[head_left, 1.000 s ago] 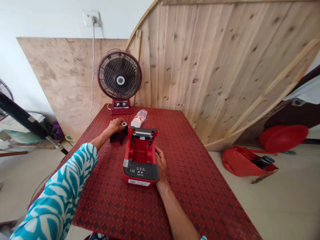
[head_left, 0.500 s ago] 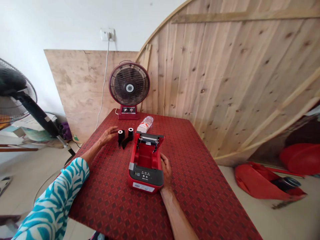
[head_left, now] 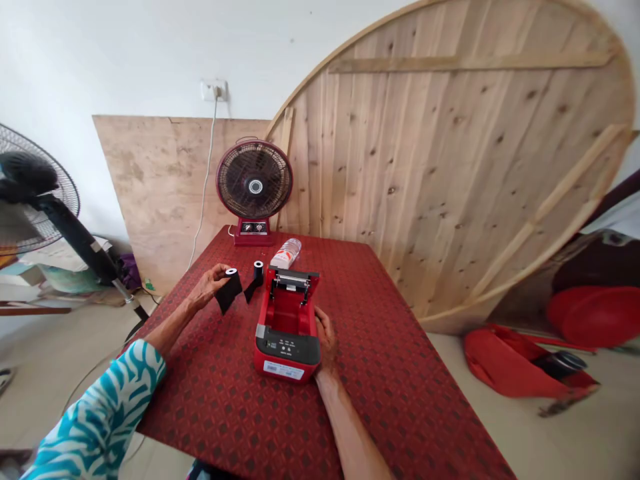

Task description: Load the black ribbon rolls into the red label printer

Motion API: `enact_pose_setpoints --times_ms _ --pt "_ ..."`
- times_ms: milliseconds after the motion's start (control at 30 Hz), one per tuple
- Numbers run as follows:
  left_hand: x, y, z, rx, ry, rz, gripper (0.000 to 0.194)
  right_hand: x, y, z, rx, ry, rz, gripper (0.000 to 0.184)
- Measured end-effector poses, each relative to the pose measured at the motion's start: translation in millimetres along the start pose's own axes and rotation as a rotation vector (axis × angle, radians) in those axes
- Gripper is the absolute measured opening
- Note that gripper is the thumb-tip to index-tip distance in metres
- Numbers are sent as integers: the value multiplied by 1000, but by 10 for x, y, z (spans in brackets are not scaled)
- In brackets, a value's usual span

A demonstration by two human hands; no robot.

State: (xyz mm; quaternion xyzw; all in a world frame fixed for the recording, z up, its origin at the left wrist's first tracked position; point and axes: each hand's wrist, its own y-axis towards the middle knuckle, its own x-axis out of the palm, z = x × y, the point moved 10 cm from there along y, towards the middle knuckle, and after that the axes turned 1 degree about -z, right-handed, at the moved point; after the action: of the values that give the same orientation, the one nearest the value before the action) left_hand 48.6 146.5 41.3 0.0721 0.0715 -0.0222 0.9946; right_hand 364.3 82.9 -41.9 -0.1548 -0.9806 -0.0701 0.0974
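A red and black label printer (head_left: pixel 287 370) stands on the table with its lid raised. Its red inner bay faces up and a white sticker is on the front. My right hand (head_left: pixel 326 343) grips the printer's right side, its fingers partly hidden behind the casing. To the left, my left hand (head_left: pixel 214 285) pinches a black roll (head_left: pixel 229 291) with a white core, its loose end hanging down. A second black roll (head_left: pixel 257 272) stands between that roll and the printer, its tail trailing on the tablecloth.
Behind the printer lies a clear plastic bottle (head_left: pixel 287 253). A red table fan (head_left: pixel 255 190) stands at the table's (head_left: pixel 400 400) far edge, before a plywood sheet (head_left: pixel 160 180) and a round wooden panel (head_left: pixel 425 167). A black floor fan (head_left: pixel 75 227) is at left; a red bag (head_left: pixel 500 363) lies at right.
My left hand has closed on the nearer black roll and drawn it left and towards me. My right hand stays at the printer. The view has tilted slightly up and right.
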Motion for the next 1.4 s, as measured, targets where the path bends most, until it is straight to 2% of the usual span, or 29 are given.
enact_pose_setpoints --times_ms 67,167,300,400,533,667,733,833,967,1100,1167,1267,1333,1400 --pt "77 -144 188 -11 -69 -84 48 16 5 7 10 22 8 40" --pt "340 -353 532 -5 -98 -253 47 53 6 3 19 60 21 42" --pt "868 -556 920 62 88 -459 42 120 4 -56 -5 96 13 39" --pt "1281 -601 1068 167 353 -552 36 133 3 -118 -43 84 19 36" --pt "1681 -546 1030 250 776 -630 31 139 6 -140 -64 71 17 35" --pt "1847 -450 864 256 1238 -672 30 150 19 -128 -89 72 8 33" --pt "1912 -417 770 252 1380 -711 30 142 27 -112 -95 66 18 32" --pt "2020 -371 646 249 1441 -773 21 140 36 -102 -106 64 23 32" --pt "2101 -309 570 252 1409 -834 12 145 40 -101 -105 68 17 32" --pt "2015 -371 654 284 1291 -871 22 137 36 -120 -112 62 22 32" --pt "1874 -429 795 303 1127 -795 28 136 30 -135 -116 62 24 33" --pt "1555 -538 982 289 878 -607 32 136 17 -160 -109 59 26 32" --pt "1405 -648 1020 284 821 -535 33 137 6 -181 -103 56 24 32" --pt "1357 -751 1029 309 807 -504 32 138 -2 -199 -102 52 19 33"
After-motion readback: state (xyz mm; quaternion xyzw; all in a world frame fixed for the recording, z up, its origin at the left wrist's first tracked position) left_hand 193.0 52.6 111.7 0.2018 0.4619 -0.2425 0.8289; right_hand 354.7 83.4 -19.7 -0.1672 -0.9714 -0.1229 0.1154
